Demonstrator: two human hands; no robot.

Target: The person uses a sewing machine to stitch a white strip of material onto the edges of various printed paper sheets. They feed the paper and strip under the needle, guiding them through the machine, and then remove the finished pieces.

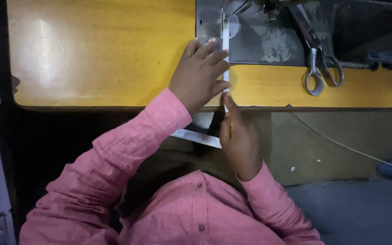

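Feeding was the step in hand: left hand lay flat on the narrow white fabric strip at upper centre, right hand pinched its tail (steady, straight guidance toward the grey metal sewing-machine plate seemed needed next).

Wide bare yellow counter left of the hands gives free passage. Right side is tighter: scissors lie on the counter edge, the dark machine bed blocks ahead, and a thin cord hangs below.
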